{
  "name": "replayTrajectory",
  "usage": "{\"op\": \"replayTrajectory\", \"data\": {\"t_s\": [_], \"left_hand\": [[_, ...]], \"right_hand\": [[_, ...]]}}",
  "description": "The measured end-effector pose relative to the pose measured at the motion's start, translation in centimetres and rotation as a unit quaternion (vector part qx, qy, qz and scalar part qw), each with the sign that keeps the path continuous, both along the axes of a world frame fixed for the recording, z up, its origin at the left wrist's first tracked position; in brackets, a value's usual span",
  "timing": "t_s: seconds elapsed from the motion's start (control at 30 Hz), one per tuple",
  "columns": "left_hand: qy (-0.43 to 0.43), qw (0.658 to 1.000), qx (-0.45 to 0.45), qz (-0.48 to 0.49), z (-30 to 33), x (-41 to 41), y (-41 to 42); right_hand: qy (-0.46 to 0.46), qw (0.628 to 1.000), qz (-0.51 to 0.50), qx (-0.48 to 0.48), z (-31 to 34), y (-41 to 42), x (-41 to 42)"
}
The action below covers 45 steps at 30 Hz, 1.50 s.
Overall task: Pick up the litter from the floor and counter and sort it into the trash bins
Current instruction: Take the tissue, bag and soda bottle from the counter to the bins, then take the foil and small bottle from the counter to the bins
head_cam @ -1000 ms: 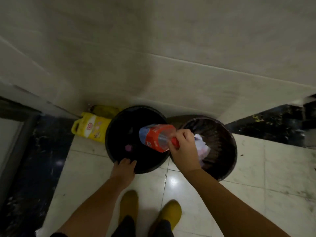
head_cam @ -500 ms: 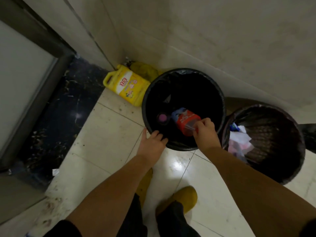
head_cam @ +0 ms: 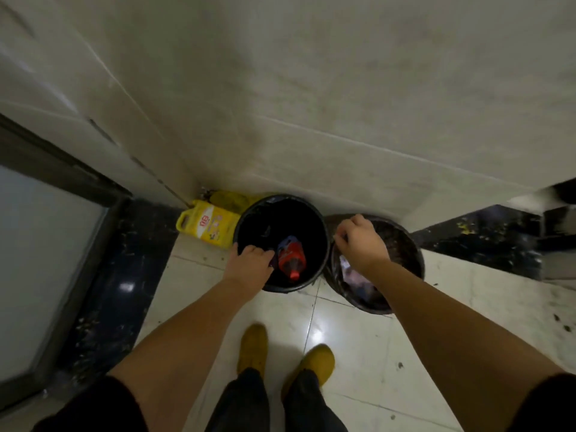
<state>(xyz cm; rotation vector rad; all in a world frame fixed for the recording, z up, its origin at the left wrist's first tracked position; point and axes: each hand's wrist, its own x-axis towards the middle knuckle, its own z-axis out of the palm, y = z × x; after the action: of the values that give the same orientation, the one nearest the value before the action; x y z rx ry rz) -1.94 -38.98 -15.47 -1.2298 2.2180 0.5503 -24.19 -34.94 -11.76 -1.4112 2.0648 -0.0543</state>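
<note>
The left hand [head_cam: 249, 263] grips the near rim of the left bin [head_cam: 322, 232], fingers curled over its edge. The right hand [head_cam: 361, 241] hovers over the right bin [head_cam: 411, 254], fingers loosely curled and holding nothing visible. The bottle [head_cam: 291, 255], red-labelled with a red cap pointing toward the person, lies inside the left bin, just right of the left hand and apart from the right hand. Crumpled litter [head_cam: 352, 272] sits in the right bin beneath the right wrist. A yellow jug [head_cam: 207, 226] lies against the wall beside the left bin.
</note>
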Motion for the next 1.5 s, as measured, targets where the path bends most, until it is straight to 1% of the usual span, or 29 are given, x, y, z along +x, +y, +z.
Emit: {"op": "replayTrajectory", "data": {"t_s": [0.17, 0.3, 0.37, 0.47, 0.57, 0.63, 0.73, 0.83, 0.93, 1.1, 1.2, 1.27, 1.4, 1.5], "left_hand": [[0.039, 0.998, -0.048, -0.029, 12.2, -1.4, -0.6], [0.087, 0.990, -0.070, -0.081, 20.0, -3.3, 0.4], [0.107, 0.984, -0.067, -0.123, 22.7, -4.7, 1.5], [0.120, 0.973, -0.056, -0.189, 25.3, -7.6, 3.7], [0.128, 0.955, -0.058, -0.262, 27.4, -11.5, 7.0], [0.140, 0.935, -0.057, -0.321, 29.0, -14.4, 10.2], [0.169, 0.899, -0.043, -0.401, 31.3, -18.2, 16.1], [0.204, 0.855, -0.024, -0.476, 33.4, -21.1, 23.4], [0.223, 0.822, -0.007, -0.525, 35.2, -22.7, 32.1], [0.247, 0.773, 0.008, -0.584, 36.5, -22.4, 48.0], [0.249, 0.750, 0.035, -0.612, 37.1, -21.0, 56.9], [0.249, 0.727, 0.045, -0.639, 37.2, -20.3, 62.1], [0.243, 0.683, 0.053, -0.686, 37.6, -19.6, 70.9], [0.245, 0.651, 0.048, -0.716, 38.2, -20.6, 76.1]], "right_hand": [[0.023, 0.999, -0.033, 0.023, 11.6, 3.7, 0.0], [0.035, 0.993, -0.111, 0.013, 18.3, 7.6, 0.7], [0.036, 0.987, -0.154, -0.004, 20.6, 10.1, 1.0], [0.062, 0.973, -0.223, -0.007, 23.1, 14.8, 1.1], [0.082, 0.948, -0.307, -0.006, 25.2, 20.7, 0.7], [0.092, 0.926, -0.367, 0.002, 26.5, 25.4, 0.3], [0.107, 0.887, -0.449, 0.025, 28.4, 33.5, 0.3], [0.118, 0.842, -0.525, 0.041, 30.0, 42.0, 1.2], [0.122, 0.798, -0.588, 0.033, 31.6, 50.4, 2.9], [0.152, 0.745, -0.648, 0.054, 33.5, 64.4, 7.8], [0.168, 0.706, -0.684, 0.071, 34.4, 72.1, 10.7], [0.171, 0.679, -0.710, 0.078, 34.8, 76.7, 12.6], [0.167, 0.632, -0.749, 0.104, 35.4, 84.8, 15.6], [0.162, 0.602, -0.773, 0.116, 35.6, 89.6, 16.0]]}}
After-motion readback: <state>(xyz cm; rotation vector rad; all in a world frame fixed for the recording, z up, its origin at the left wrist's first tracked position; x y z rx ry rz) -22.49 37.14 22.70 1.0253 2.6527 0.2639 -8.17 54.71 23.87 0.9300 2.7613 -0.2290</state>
